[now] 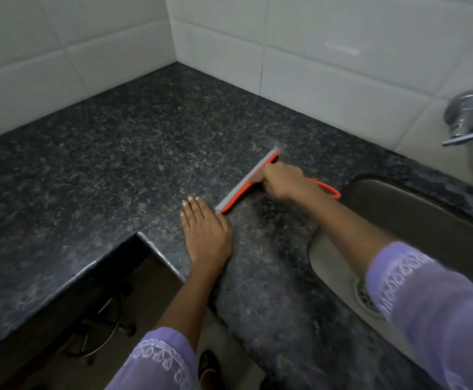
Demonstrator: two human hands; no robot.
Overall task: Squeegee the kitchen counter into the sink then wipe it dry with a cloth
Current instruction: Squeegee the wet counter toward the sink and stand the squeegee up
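The orange squeegee (246, 182) lies blade-down on the dark speckled granite table (103, 153), roughly mid-scene and just left of the sink (415, 218). Its grey rubber edge runs diagonally, from a near end beside the left hand up to a far end pointing toward the tiled wall (328, 66). The looped orange handle trails right, toward the sink's rim.

This looks like the squeegee step, not the drying step: no cloth is in view, and the stone left of the blade has a paler, filmy sheen that may be water, though the dim light makes that hard to confirm. With the blade set left of the basin, the next move would seem to call for a steady pull to the right, keeping the rubber flat on the stone so the water runs over the rim into the sink.

The right hand (281, 180) is closed around the squeegee just behind the blade, fingers wrapped tight. The left hand (205, 229) lies flat and spread on the table, palm down, holding nothing; its fingertips sit just beside the blade's near end, close to the table's inner corner. A chrome tap (466, 119) juts from the wall at far right.
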